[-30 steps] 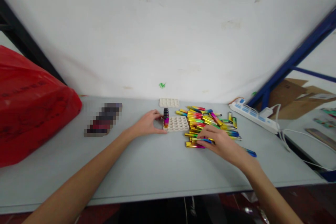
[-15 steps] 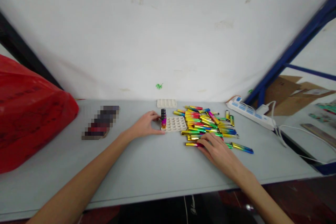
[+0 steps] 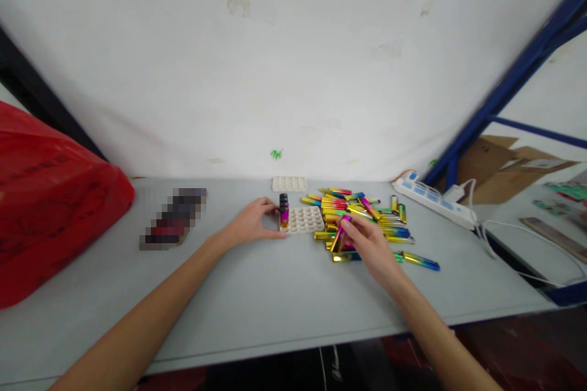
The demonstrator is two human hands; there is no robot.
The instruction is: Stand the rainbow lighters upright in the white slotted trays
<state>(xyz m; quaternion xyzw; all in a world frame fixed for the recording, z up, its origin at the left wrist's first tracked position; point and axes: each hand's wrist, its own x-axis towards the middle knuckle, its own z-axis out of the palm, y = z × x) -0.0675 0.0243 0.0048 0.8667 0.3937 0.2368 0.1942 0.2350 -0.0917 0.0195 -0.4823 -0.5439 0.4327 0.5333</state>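
While our left hand curves round the nine o'clock end of the near tray, its grip open with thumb and fingers spread, our right hand has its grip closed on a pink-and-gold tube — tilted, pink end up, over the near part of the shiny pile. That pile lies at three o'clock from the near tray. Black-topped tubes stand upright in a row along the tray's nine o'clock edge, beside our left fingers; whether those fingers touch them, we cannot tell. The far tray sits towards twelve o'clock, near the wall. Off at two to three o'clock, past the pile, a white power strip rests on our tabletop.
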